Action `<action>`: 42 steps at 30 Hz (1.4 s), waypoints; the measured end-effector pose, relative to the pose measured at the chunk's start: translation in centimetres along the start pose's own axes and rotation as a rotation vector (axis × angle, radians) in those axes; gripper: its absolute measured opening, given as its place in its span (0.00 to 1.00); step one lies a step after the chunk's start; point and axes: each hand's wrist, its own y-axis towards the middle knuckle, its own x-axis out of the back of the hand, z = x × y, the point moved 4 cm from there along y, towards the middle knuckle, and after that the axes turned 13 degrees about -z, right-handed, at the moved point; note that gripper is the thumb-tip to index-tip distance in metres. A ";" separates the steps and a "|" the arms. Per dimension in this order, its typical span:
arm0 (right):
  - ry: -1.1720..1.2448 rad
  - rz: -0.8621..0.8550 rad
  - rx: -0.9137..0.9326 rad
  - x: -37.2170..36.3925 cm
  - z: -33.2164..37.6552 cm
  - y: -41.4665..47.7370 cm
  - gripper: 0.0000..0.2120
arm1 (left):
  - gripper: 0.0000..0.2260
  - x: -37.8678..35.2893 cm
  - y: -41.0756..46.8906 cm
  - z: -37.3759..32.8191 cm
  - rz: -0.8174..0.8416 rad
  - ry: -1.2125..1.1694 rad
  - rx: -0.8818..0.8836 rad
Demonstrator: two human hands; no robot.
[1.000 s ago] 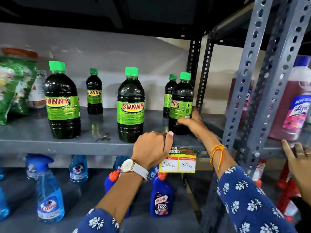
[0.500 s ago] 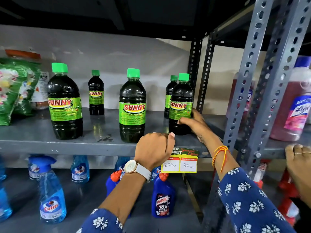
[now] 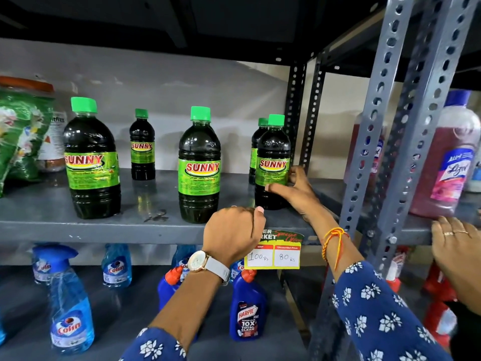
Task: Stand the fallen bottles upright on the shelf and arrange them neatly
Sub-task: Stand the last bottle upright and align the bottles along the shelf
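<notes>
Head view: right hand (image 3: 296, 194) wrapped around the lower label of the rightmost Sunny bottle (image 3: 272, 162), upright near the right end of the grey shelf (image 3: 52, 217), just in front of a smaller bottle (image 3: 256, 149). Left hand (image 3: 231, 234) clenched in a fist, resting on the shelf's front edge, beside the price tag (image 3: 273, 254). Three more bottles (image 3: 199, 165) upright to the left.

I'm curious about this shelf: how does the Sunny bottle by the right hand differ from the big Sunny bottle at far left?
The right bottle is smaller and slimmer; the left bottle is bigger and broader. The right hand touches the right bottle near its label; nothing touches the left one. The right bottle has another bottle close behind it; the left one stands alone. Both stand upright on the shelf, hold dark liquid, and have green caps and green Sunny labels.
</notes>
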 end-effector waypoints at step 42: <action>-0.002 0.005 0.072 2.6 0.2 -4.0 0.31 | 0.17 0.0 -0.1 -0.3 -0.083 -0.043 -0.034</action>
